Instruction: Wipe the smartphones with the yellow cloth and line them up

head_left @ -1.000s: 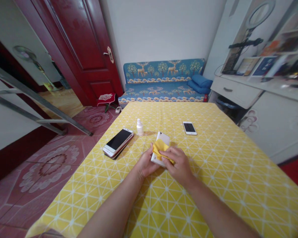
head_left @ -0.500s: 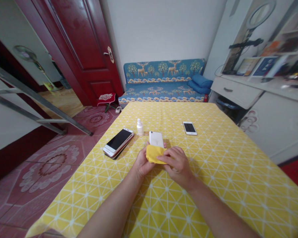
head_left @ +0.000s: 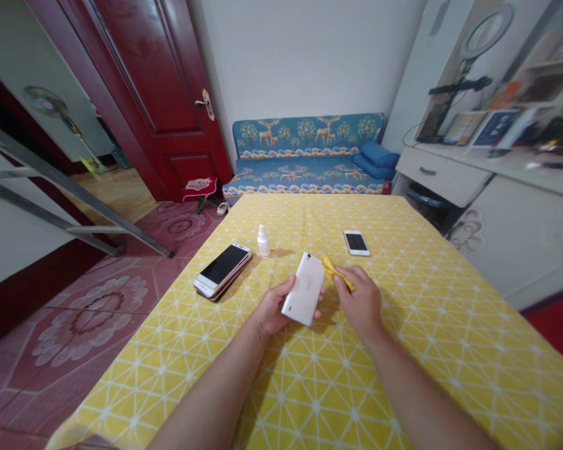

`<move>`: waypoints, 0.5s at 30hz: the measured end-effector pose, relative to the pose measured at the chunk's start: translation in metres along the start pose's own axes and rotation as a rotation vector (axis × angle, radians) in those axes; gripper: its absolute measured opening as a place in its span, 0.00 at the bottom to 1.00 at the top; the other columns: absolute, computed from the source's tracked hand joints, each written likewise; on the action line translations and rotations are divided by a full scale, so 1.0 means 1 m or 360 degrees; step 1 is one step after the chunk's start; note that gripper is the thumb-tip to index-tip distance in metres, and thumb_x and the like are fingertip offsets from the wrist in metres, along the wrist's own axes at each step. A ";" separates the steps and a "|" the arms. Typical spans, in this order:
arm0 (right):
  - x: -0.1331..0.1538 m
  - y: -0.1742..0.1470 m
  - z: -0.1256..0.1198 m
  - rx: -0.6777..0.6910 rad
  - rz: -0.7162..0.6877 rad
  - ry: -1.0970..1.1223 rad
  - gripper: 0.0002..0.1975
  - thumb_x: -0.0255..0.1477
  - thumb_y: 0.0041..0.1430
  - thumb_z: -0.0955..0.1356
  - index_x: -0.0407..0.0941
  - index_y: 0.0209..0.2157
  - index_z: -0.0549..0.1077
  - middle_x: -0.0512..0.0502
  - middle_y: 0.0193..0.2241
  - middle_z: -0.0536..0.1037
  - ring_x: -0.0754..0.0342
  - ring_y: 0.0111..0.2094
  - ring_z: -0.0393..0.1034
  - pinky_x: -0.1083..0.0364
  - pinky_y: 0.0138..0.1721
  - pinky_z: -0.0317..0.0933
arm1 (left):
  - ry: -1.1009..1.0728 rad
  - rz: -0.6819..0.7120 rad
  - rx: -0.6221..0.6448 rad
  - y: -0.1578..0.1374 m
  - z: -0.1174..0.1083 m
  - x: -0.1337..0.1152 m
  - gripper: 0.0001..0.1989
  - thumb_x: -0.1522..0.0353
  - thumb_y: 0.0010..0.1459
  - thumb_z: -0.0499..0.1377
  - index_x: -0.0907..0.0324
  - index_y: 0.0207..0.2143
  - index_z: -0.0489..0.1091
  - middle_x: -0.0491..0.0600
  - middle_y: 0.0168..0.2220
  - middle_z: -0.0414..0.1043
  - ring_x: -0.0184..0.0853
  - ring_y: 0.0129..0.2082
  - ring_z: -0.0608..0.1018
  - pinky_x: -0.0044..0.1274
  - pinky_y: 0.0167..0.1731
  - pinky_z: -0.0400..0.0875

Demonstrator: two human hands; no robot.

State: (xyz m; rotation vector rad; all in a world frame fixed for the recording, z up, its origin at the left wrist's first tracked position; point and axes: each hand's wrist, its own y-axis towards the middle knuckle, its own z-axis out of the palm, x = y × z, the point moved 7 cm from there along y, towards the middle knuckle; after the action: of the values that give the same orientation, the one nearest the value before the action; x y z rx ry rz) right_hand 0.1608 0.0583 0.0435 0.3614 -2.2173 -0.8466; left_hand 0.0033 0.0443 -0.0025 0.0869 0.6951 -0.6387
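Observation:
A white smartphone point(head_left: 304, 290) is gripped by its edges in my left hand point(head_left: 274, 309), back side up and tilted to the right. Its camera lens shows near the top corner. My right hand point(head_left: 363, 300) pinches a bunched yellow cloth point(head_left: 331, 269), which is at the phone's upper right edge. I cannot tell whether cloth and phone touch. Beyond the phone, a small white bottle point(head_left: 263, 242) stands upright. Left of the bottle lies a stack of phones point(head_left: 223, 272), the top one white with a dark screen. A smaller white phone point(head_left: 356, 242) lies face up at the right.
The table has a yellow patterned tablecloth point(head_left: 431, 350). Behind it stands a blue sofa point(head_left: 304, 169) with deer on its cover. A metal ladder-like frame point(head_left: 98, 206) and red stool point(head_left: 199, 186) are at left. A white desk point(head_left: 488, 181) with a ring light point(head_left: 488, 31) stands at right.
The yellow cloth has moved from across the phone's lower back to its upper right side, carried by my right hand. The phone has tilted to the right, its back now uncovered.

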 end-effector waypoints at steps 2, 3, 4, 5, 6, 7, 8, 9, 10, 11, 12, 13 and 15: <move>0.002 0.001 -0.002 0.0025 -0.0019 -0.0040 0.11 0.26 0.56 0.66 0.45 0.40 0.77 0.44 0.36 0.74 0.49 0.38 0.69 0.50 0.41 0.64 | 0.0043 0.0229 -0.0097 -0.003 -0.003 -0.014 0.26 0.58 0.60 0.56 0.63 0.56 0.64 0.62 0.50 0.72 0.45 0.47 0.75 0.39 0.45 0.71; 0.008 0.001 -0.002 0.0053 -0.0057 -0.0017 0.11 0.27 0.55 0.67 0.45 0.41 0.77 0.43 0.38 0.74 0.48 0.41 0.69 0.49 0.43 0.64 | 0.0084 0.0371 -0.0162 -0.005 -0.006 -0.021 0.27 0.59 0.59 0.58 0.59 0.58 0.63 0.59 0.49 0.72 0.43 0.46 0.75 0.38 0.45 0.72; 0.017 0.000 -0.001 0.0105 -0.0098 0.0047 0.13 0.27 0.55 0.68 0.45 0.43 0.77 0.42 0.40 0.73 0.47 0.43 0.68 0.48 0.46 0.64 | 0.0145 0.0509 -0.0240 -0.006 -0.009 -0.028 0.30 0.59 0.57 0.61 0.55 0.60 0.60 0.56 0.47 0.73 0.41 0.45 0.76 0.37 0.44 0.72; 0.026 -0.001 0.002 0.0187 -0.0131 0.0148 0.15 0.29 0.56 0.67 0.45 0.46 0.75 0.42 0.42 0.73 0.47 0.45 0.68 0.48 0.46 0.64 | 0.0228 0.0636 -0.0327 -0.008 -0.013 -0.034 0.34 0.61 0.55 0.63 0.51 0.62 0.57 0.53 0.46 0.73 0.39 0.43 0.76 0.36 0.44 0.73; 0.035 -0.004 0.006 0.0302 -0.0150 0.0269 0.17 0.30 0.58 0.67 0.46 0.49 0.73 0.42 0.43 0.73 0.49 0.44 0.69 0.50 0.45 0.65 | 0.0330 0.0752 -0.0418 -0.009 -0.016 -0.039 0.39 0.62 0.52 0.66 0.48 0.64 0.53 0.50 0.45 0.73 0.38 0.42 0.76 0.34 0.43 0.73; 0.044 -0.007 0.011 0.0426 -0.0148 0.0385 0.19 0.31 0.59 0.66 0.46 0.52 0.71 0.43 0.43 0.74 0.50 0.42 0.70 0.52 0.42 0.66 | 0.0441 0.0855 -0.0499 -0.011 -0.017 -0.043 0.44 0.65 0.49 0.68 0.46 0.65 0.50 0.49 0.45 0.73 0.37 0.42 0.76 0.32 0.44 0.72; 0.050 -0.011 0.016 0.0523 -0.0126 0.0466 0.20 0.33 0.59 0.66 0.47 0.53 0.69 0.43 0.42 0.75 0.52 0.39 0.71 0.54 0.39 0.66 | 0.0544 0.0935 -0.0561 -0.011 -0.017 -0.045 0.47 0.66 0.47 0.70 0.45 0.65 0.49 0.49 0.47 0.72 0.37 0.44 0.76 0.31 0.45 0.71; 0.054 -0.015 0.021 0.0587 -0.0082 0.0514 0.20 0.34 0.59 0.66 0.47 0.53 0.69 0.44 0.41 0.76 0.53 0.36 0.71 0.55 0.36 0.66 | 0.0633 0.0994 -0.0603 -0.011 -0.016 -0.047 0.47 0.68 0.45 0.70 0.46 0.64 0.51 0.49 0.50 0.71 0.37 0.47 0.74 0.29 0.47 0.70; 0.055 -0.017 0.024 0.0609 -0.0015 0.0539 0.19 0.34 0.59 0.66 0.47 0.53 0.69 0.45 0.39 0.77 0.53 0.34 0.71 0.55 0.34 0.65 | 0.0701 0.1040 -0.0625 -0.010 -0.014 -0.047 0.45 0.69 0.45 0.70 0.47 0.63 0.55 0.50 0.54 0.69 0.38 0.51 0.72 0.28 0.50 0.68; 0.053 -0.019 0.026 0.0594 0.0077 0.0565 0.18 0.34 0.59 0.66 0.46 0.51 0.71 0.46 0.36 0.77 0.54 0.32 0.71 0.55 0.33 0.65 | 0.0746 0.1075 -0.0633 -0.010 -0.011 -0.047 0.42 0.69 0.46 0.70 0.48 0.62 0.58 0.50 0.57 0.65 0.38 0.55 0.70 0.26 0.52 0.66; 0.048 -0.020 0.029 0.0573 0.0196 0.0615 0.16 0.34 0.60 0.66 0.46 0.49 0.72 0.47 0.32 0.77 0.55 0.29 0.70 0.56 0.31 0.64 | 0.0767 0.1100 -0.0638 -0.010 -0.009 -0.046 0.40 0.68 0.47 0.69 0.48 0.61 0.59 0.49 0.60 0.62 0.38 0.57 0.67 0.25 0.53 0.65; 0.042 -0.021 0.032 0.0563 0.0337 0.0704 0.15 0.34 0.60 0.65 0.45 0.47 0.73 0.49 0.27 0.76 0.56 0.25 0.68 0.57 0.28 0.63 | 0.0769 0.1108 -0.0642 -0.010 -0.008 -0.045 0.39 0.68 0.49 0.68 0.47 0.62 0.58 0.48 0.61 0.61 0.38 0.58 0.66 0.24 0.53 0.65; 0.026 -0.023 0.038 0.0545 0.0649 0.0978 0.15 0.36 0.59 0.65 0.44 0.44 0.73 0.53 0.19 0.70 0.58 0.18 0.62 0.59 0.21 0.58 | 0.0757 0.1074 -0.0635 -0.009 -0.007 -0.042 0.42 0.65 0.53 0.65 0.41 0.65 0.48 0.48 0.60 0.62 0.37 0.56 0.68 0.25 0.49 0.68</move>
State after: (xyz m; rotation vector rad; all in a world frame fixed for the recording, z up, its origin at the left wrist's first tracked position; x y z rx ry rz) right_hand 0.1154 0.0460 0.0222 0.2670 -1.7512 -0.1022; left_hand -0.0308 0.0607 0.0195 0.0974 1.1674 0.1872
